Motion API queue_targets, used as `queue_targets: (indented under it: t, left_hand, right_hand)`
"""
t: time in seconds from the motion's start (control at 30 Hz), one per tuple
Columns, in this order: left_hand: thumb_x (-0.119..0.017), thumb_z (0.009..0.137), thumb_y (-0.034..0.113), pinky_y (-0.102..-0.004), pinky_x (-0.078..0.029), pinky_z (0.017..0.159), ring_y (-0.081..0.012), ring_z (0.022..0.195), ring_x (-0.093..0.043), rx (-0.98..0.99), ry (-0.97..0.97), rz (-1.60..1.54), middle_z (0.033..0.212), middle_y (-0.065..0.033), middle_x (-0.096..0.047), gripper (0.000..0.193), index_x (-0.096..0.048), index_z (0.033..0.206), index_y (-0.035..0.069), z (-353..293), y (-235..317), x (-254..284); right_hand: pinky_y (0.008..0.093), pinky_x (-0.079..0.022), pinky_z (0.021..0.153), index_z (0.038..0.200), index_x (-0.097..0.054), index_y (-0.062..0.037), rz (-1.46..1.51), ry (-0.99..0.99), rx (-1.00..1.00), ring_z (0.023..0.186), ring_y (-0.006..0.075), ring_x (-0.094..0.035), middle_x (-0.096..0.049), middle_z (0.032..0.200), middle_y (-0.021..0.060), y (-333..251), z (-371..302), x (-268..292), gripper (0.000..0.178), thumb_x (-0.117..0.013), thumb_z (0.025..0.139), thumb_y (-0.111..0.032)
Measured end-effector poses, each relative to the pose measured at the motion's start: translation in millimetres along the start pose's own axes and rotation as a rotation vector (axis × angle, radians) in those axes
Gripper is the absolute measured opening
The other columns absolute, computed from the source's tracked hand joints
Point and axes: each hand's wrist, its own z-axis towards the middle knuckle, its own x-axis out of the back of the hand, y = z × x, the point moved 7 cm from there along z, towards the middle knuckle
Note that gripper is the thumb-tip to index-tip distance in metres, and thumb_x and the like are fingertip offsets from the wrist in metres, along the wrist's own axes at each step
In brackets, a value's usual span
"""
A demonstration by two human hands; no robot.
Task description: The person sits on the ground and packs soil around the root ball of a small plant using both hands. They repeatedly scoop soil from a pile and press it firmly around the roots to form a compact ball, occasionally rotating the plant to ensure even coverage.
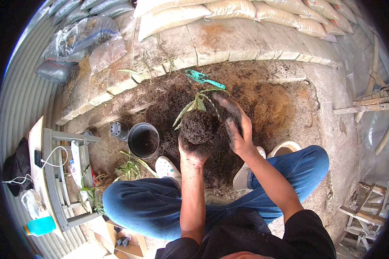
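A dark root ball of soil rests in my left hand, whose palm cups it from below. From its far side a plant with long green leaves droops outward. My right hand is held up just right of the root ball, apart from it, its soil-blackened fingers and thumb spread. Beyond both hands a turquoise trowel lies on the loose dark soil. To the left of my left hand stands a black plant pot with some soil inside.
A smaller black pot lies beside the larger one. Brown fibre spreads at right. Concrete blocks edge the far side, with stacked sacks behind. A grey stool stands left, near an uprooted plant; a cardboard box is nearer me.
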Motion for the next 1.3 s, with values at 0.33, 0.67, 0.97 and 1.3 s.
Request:
queue_targets:
  t: [0.33, 0.67, 0.97, 1.3]
  left_hand:
    - [-0.034, 0.098, 0.030, -0.0461, -0.044, 0.100, -0.0295, 0.113, -0.057, -0.076, -0.049, 0.069, 0.121, -0.0124, -0.060, 0.039, -0.057, 0.124, 0.010, 1, 7, 3]
    - [-0.035, 0.098, 0.030, -0.0448, -0.046, 0.097, -0.0280, 0.110, -0.058, -0.062, -0.033, 0.032, 0.119, -0.0106, -0.062, 0.039, -0.058, 0.122, 0.010, 1, 13, 11]
    - [-0.036, 0.097, 0.031, -0.0453, -0.048, 0.094, -0.0285, 0.108, -0.059, -0.089, 0.037, 0.055, 0.115, -0.0113, -0.062, 0.039, -0.059, 0.120, 0.010, 3, 13, 10]
    - [-0.033, 0.096, 0.044, -0.0413, -0.047, 0.096, -0.0265, 0.108, -0.058, -0.248, 0.066, 0.282, 0.116, -0.0105, -0.060, 0.049, -0.054, 0.122, 0.008, 6, -3, 5]
  right_hand:
    - [0.0520, -0.012, 0.114, 0.141, -0.042, -0.0120, -0.386, -0.329, 0.079, 0.139, 0.0366, -0.024, -0.032, 0.149, 0.0165, -1, -3, -23, 0.060, -0.050, 0.092, -0.045]
    - [0.0506, -0.017, 0.113, 0.134, -0.052, -0.0139, -0.447, -0.403, 0.116, 0.137, 0.0359, -0.030, -0.040, 0.144, 0.0155, -14, 3, -25, 0.055, -0.066, 0.083, -0.030]
    - [0.0476, -0.020, 0.113, 0.134, -0.049, -0.0090, -0.466, -0.410, 0.096, 0.133, 0.0358, -0.035, -0.044, 0.141, 0.0163, -12, 4, -26, 0.056, -0.065, 0.084, -0.028]
    - [0.0427, -0.038, 0.101, 0.117, -0.062, -0.0026, -0.378, -0.175, 0.084, 0.117, 0.0356, -0.052, -0.055, 0.125, 0.0200, -25, 11, -23, 0.036, -0.062, 0.082, -0.014]
